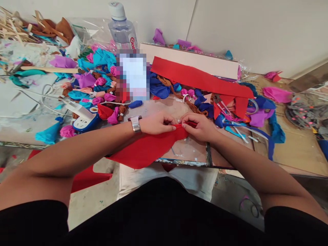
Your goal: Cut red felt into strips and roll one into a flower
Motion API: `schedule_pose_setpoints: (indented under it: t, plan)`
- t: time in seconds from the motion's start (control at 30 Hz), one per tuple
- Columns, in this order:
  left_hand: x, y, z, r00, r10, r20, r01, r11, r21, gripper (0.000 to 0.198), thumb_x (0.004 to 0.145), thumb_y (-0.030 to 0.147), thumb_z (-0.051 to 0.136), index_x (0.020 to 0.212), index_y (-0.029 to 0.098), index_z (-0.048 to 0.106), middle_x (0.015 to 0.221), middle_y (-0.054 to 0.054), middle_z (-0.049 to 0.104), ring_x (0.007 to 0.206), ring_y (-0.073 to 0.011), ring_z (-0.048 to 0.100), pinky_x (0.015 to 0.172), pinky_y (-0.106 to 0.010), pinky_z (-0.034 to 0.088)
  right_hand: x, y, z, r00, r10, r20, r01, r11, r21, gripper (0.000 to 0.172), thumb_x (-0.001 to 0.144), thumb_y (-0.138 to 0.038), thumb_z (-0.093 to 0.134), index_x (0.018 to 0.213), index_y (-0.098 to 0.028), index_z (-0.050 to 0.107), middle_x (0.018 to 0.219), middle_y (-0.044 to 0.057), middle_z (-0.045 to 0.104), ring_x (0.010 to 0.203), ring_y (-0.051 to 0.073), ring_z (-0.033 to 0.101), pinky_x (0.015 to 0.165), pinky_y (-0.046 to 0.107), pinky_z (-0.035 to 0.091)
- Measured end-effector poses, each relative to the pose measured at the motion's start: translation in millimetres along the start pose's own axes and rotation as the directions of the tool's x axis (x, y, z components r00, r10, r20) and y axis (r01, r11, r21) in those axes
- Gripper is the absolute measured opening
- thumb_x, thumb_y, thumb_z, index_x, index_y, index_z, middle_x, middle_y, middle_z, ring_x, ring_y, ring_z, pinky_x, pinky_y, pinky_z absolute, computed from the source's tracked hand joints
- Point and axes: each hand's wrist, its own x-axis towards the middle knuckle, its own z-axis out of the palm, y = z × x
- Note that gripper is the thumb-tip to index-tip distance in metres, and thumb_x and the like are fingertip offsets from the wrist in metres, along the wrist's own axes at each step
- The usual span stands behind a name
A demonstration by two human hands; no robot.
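Note:
A piece of red fabric (143, 149) is pinched between my two hands above the near edge of the table. My left hand (160, 123), with a metal watch on its wrist, closes thumb and fingers on the gathered upper edge. Right beside it, my right hand (197, 126) grips the bunched end of the same cloth. The loose part fans out down and left, hanging partly over the table edge. Another long red fabric strip (202, 77) lies beyond my hands, against a pale box.
Colourful fabric scraps and rolled fabric pieces (99, 82) crowd the left side. A clear bottle (123, 30) stands behind a pixelated upright screen (134, 77). A power strip (87, 121) with a charger sits left. Scissors (222, 105) lie right, near cardboard (302, 136).

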Motion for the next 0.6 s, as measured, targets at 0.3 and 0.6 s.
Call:
schedule_pose_setpoints:
  t: [0.3,0.6]
  plan:
    - [0.5,2.3,-0.8,1.000,-0.014,-0.004,0.014,1.000,0.009,0.028,0.093,0.039,0.064,0.079,0.015,0.071,0.065,0.003,0.059,0.058,-0.0087,0.044,0.057,-0.024,0.034,-3.1,-0.9,-3.5,1.000,0.012,0.009,-0.012,1.000,-0.008,0.024,0.101,-0.043,0.069,0.104,-0.022,0.077,0.105,0.009,0.083,0.094,0.023,0.076,0.088,0.037,0.058]
    - [-0.6,-0.4,-0.4,0.999,-0.050,-0.005,0.050,0.998,0.043,0.032,0.094,0.042,0.063,0.088,0.014,0.078,0.063,0.003,0.059,0.054,-0.0082,0.043,0.054,-0.023,0.032,-0.8,-5.6,-1.7,0.997,-0.039,-0.059,0.038,0.999,-0.027,0.031,0.100,-0.053,0.072,0.101,-0.024,0.081,0.101,0.009,0.082,0.093,0.024,0.076,0.086,0.039,0.059]
